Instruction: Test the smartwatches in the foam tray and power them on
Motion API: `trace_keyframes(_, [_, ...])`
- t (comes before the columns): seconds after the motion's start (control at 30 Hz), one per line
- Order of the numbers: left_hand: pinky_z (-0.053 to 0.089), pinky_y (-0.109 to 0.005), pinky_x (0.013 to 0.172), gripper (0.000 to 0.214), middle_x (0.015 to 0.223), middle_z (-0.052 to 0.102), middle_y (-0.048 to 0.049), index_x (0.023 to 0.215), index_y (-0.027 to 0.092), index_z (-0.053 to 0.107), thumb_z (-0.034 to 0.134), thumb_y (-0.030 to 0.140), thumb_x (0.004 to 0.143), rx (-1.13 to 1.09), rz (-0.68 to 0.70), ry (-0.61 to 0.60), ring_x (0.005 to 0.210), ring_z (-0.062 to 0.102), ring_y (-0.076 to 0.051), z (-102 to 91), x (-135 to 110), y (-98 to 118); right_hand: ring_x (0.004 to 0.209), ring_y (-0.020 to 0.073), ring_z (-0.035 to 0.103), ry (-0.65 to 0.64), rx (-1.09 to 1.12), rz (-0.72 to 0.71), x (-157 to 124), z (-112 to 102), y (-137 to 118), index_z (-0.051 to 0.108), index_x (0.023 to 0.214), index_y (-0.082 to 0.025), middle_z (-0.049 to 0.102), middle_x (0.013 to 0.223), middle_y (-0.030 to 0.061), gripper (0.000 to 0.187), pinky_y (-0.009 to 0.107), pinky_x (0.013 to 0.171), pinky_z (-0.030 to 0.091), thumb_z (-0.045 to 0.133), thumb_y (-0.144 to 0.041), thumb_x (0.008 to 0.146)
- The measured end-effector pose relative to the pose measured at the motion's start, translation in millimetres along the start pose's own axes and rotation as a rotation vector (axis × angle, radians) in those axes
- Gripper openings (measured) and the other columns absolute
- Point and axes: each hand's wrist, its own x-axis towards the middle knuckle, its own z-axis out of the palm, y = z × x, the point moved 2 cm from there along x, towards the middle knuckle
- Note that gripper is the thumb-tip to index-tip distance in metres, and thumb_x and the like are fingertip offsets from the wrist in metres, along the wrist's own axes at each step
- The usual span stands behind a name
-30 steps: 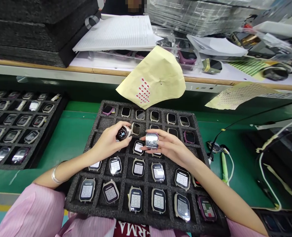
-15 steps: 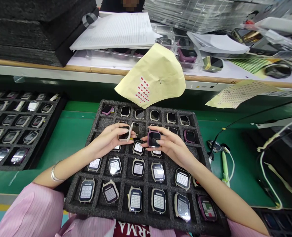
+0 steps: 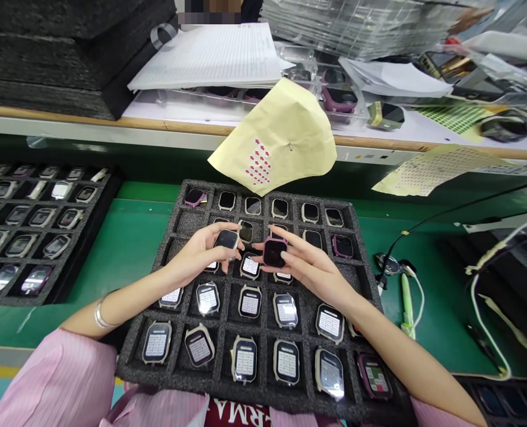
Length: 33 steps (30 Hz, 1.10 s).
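Note:
My left hand [image 3: 210,244] holds a light-cased smartwatch body [image 3: 227,239] by its edges, its dark screen tilted up. A purple smartwatch body [image 3: 275,252], also with a dark screen, is pinched in my right hand [image 3: 310,264]. Both are held apart from each other over the middle of a black foam tray [image 3: 178,317]. Strapless watch bodies sit in the tray's compartments. Lit white screens show on the nearer ones, such as a watch [image 3: 250,301] in the middle, while those in the far row are dark. At the near right corner lies a purple watch [image 3: 374,376] with a coloured screen.
A second foam tray [image 3: 61,237] of watches lies at the left on the green table [image 3: 125,255]. Yellow sticker paper [image 3: 299,136] hangs from the shelf edge beyond my hands. Cables and a green pen-like tool [image 3: 406,305] lie at the right. Papers [image 3: 210,56] cover the shelf.
The watch in my left hand has turned so that its screen faces up more. The purple watch in my right hand has shifted slightly left and is still held.

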Motion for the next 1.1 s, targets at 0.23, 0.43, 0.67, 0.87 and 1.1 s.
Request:
trace_keyframes(0.23, [0.032, -0.012, 0.031, 0.031, 0.073, 0.059, 0.0037, 0.096, 0.019, 0.055, 0.072, 0.015, 0.071, 0.271, 0.11, 0.046, 0.047, 0.046, -0.005, 0.2, -2.4, -3.4, 0.107, 0.0228, 0.068, -0.032, -0.147, -0.035, 0.3, -0.8, -0.2, 0.061, 0.125, -0.027, 0.07, 0.119, 0.0068, 0.039, 0.045, 0.096, 0.054, 0.068, -0.026, 0.087])
trace_keyframes(0.43, [0.044, -0.014, 0.044, 0.022, 0.085, 0.061, -0.0005, 0.091, 0.018, 0.056, 0.061, 0.007, 0.073, 0.525, 0.298, 0.07, 0.064, 0.056, -0.009, 1.7, -5.3, 1.0, 0.111, 0.0233, 0.066, -0.01, -0.236, -0.043, -0.3, -3.3, 0.0, 0.065, 0.123, -0.027, 0.07, 0.12, 0.0057, 0.041, 0.048, 0.105, 0.047, 0.072, -0.026, 0.082])
trace_keyframes(0.67, [0.044, -0.012, 0.034, 0.023, 0.096, 0.057, -0.0036, 0.09, 0.018, 0.054, 0.056, 0.005, 0.071, 0.484, 0.334, -0.017, 0.068, 0.059, -0.012, 4.2, -8.0, -2.5, 0.103, 0.0205, 0.069, -0.028, -0.233, -0.006, -1.3, -1.0, -3.1, 0.07, 0.116, -0.026, 0.073, 0.112, 0.0047, 0.038, 0.041, 0.099, 0.052, 0.076, -0.023, 0.078])
trace_keyframes(0.87, [0.047, -0.012, 0.038, 0.024, 0.098, 0.057, -0.0048, 0.087, 0.018, 0.052, 0.057, 0.004, 0.069, 0.487, 0.347, 0.014, 0.077, 0.062, -0.015, 6.0, -8.3, -0.3, 0.096, 0.0187, 0.071, -0.033, -0.206, -0.003, -1.4, -1.6, -1.9, 0.065, 0.124, -0.027, 0.074, 0.109, 0.0041, 0.043, 0.04, 0.097, 0.053, 0.073, -0.024, 0.082])
trace_keyframes(1.1, [0.049, -0.013, 0.035, 0.023, 0.101, 0.055, -0.0046, 0.086, 0.018, 0.048, 0.057, 0.004, 0.071, 0.442, 0.332, -0.026, 0.073, 0.062, -0.013, 4.2, -6.1, -4.2, 0.1, 0.0208, 0.071, -0.025, -0.211, -0.001, -2.1, -3.7, -1.8, 0.064, 0.125, -0.025, 0.074, 0.109, 0.0056, 0.043, 0.041, 0.098, 0.052, 0.073, -0.025, 0.082])
